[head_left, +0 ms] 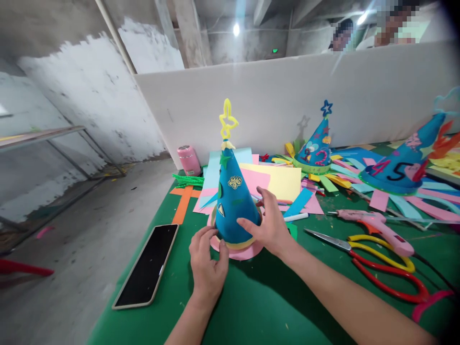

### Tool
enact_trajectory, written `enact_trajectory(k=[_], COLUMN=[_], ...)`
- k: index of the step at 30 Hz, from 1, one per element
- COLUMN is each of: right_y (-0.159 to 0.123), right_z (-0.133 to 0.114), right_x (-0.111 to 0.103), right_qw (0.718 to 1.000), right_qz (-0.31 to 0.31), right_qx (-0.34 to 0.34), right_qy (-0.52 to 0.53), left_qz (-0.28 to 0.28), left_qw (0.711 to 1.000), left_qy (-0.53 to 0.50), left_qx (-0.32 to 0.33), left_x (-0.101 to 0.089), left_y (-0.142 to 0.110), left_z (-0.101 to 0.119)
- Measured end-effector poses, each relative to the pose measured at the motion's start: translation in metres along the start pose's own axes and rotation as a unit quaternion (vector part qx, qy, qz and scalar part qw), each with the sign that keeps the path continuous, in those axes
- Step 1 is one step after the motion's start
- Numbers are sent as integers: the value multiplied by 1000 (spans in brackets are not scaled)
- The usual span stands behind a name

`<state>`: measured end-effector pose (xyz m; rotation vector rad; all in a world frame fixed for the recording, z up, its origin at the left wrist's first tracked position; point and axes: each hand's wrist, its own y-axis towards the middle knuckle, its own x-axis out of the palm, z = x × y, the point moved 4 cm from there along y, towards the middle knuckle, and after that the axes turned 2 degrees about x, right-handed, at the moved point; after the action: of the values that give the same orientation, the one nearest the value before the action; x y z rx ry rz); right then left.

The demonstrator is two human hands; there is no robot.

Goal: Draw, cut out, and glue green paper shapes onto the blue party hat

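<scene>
A blue cone party hat point(235, 196) stands upright on the green table in front of me. It carries a yellow bent pipe-cleaner shape point(227, 120) at its tip, a green star near the top and small stickers on its side. Around its foot runs a pale yellow band, with a pink paper brim point(244, 253) under it. My right hand point(271, 223) grips the cone's right side, thumb across the front and fingers around the side. My left hand point(208, 261) holds the brim at the lower left, its fingers curled at the edge.
A phone point(147, 266) lies left; scissors point(370, 258) and a pink glue gun point(377, 225) lie right. Behind are coloured paper point(283, 179), green pipe cleaners point(189, 180), a pink can point(189, 160) and two decorated hats point(316, 148). A white partition point(287, 96) stands at the back; people are beyond.
</scene>
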<state>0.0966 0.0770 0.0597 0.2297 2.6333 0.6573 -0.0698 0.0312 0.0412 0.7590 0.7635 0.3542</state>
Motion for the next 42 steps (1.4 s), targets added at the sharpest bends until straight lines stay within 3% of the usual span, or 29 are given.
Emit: enact_trajectory(k=[7, 19, 24, 32, 37, 42], right_y=[18, 16, 17, -5, -13, -16], right_z=[-9, 6, 17, 36, 44, 30], right_x=[16, 8, -2, -44, -56, -61], right_qw=[996, 998, 994, 973, 969, 971], right_qz=[29, -22, 82, 199, 221, 203], right_qx=[1, -46, 19, 79, 80, 69], right_qy=[-83, 34, 73, 80, 79, 106], left_qz=[-77, -70, -48, 49, 61, 48], left_qw=[997, 995, 996, 995, 994, 995], left_qy=[31, 64, 69, 64, 70, 78], left_qx=[-7, 13, 25, 57, 51, 25], left_x=[11, 11, 9, -5, -9, -11], left_y=[-6, -5, -3, 7, 9, 5], left_z=[-2, -4, -3, -2, -6, -16])
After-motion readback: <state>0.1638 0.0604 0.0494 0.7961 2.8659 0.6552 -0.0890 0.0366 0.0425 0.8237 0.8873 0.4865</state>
